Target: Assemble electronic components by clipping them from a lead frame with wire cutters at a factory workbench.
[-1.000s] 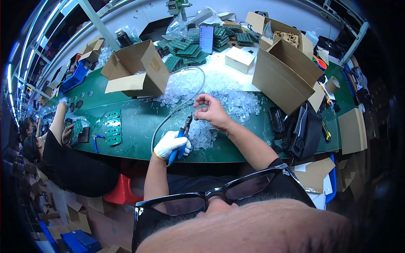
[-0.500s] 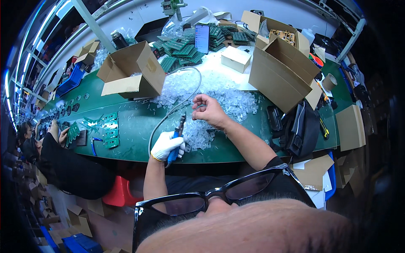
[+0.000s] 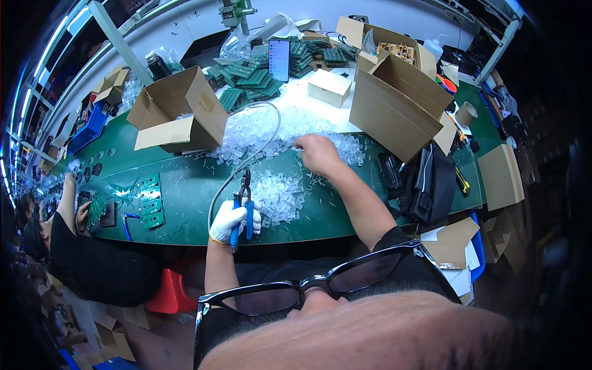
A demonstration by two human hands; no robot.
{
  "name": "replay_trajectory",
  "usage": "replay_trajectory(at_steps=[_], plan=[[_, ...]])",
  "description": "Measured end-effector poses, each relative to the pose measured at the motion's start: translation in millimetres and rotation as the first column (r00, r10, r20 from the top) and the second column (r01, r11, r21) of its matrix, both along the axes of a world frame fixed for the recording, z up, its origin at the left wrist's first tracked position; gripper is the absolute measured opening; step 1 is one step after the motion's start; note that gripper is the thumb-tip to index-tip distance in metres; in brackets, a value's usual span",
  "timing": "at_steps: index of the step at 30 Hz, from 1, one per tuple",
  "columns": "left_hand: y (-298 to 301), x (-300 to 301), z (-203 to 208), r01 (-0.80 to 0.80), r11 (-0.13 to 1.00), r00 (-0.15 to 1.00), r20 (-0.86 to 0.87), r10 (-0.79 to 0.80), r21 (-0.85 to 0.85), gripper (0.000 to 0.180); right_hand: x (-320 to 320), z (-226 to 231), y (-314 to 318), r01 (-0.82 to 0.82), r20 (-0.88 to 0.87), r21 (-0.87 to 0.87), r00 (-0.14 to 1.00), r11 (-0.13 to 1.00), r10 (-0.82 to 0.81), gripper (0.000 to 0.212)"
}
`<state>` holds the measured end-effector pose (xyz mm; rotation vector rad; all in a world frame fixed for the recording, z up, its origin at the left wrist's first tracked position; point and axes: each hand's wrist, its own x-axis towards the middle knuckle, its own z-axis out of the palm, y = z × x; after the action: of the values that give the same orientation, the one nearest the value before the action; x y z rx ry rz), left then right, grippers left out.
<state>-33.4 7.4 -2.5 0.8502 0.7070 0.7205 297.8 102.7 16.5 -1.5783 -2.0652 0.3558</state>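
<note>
My left hand (image 3: pixel 227 222), in a white glove, grips blue-handled nippers (image 3: pixel 249 222) near the table's front edge. Their handles are spread and the dark jaws point away from me. My bare right hand (image 3: pixel 319 155) has its fingers curled down at the large heap of clear plastic pieces (image 3: pixel 246 132); whatever is at its fingertips is hidden. Between my hands, a smaller pile of clear plastic pieces (image 3: pixel 280 196) lies close to the nippers. A grey cable (image 3: pixel 233 174) loops from the heap down to my left hand.
Open cardboard boxes stand left (image 3: pixel 179 132) and right (image 3: pixel 394 114) of the heap. Behind are stacked green circuit boards (image 3: pixel 253 77), a phone (image 3: pixel 279 60) and a white box (image 3: pixel 330 87). A black bag (image 3: pixel 431 185) lies right. Another person's hand (image 3: pixel 82 216) holds a board at left.
My right hand has moved forward from near the nippers to the heap, its fingers now turned down. The nippers have turned and their handles show apart. The whole view has shifted slightly.
</note>
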Motion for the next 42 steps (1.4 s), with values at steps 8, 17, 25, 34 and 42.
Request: replay_trajectory(at_steps=[8, 17, 25, 34, 42], plan=[[-0.8, 3.8, 2.3, -0.009, 1.000, 1.000, -0.017, 0.010, 0.006, 0.073, 6.3, -8.3, 5.3, 0.132, 0.245, -0.067, 0.963, 0.989, -0.112, 0.027], [-2.5, 2.4, 2.4, -0.008, 1.000, 0.999, -0.038, 0.008, 0.002, 0.067, -6.0, 2.1, 7.6, -0.183, -0.507, -0.211, 0.861, 0.960, 0.052, 0.025], [-5.4, 11.4, 15.1, 0.011, 0.998, 0.997, -0.073, -0.015, -0.055, 0.055, -32.3, -9.1, -8.4, -0.620, -0.958, -0.285, 0.149, 0.731, -0.247, 0.021], [-6.1, 10.6, 14.8, 0.031, 0.998, 0.996, -0.084, -0.035, -0.047, 0.059, -48.4, -3.8, -20.0, -0.593, -0.978, -0.204, 0.158, 0.779, -0.135, 0.037], [-4.5, 11.4, 17.1, 0.048, 0.998, 0.993, -0.104, -0.051, -0.030, 0.061, -47.3, -14.7, -15.6, -0.615, -0.948, -0.285, 0.294, 0.735, -0.121, 0.043]])
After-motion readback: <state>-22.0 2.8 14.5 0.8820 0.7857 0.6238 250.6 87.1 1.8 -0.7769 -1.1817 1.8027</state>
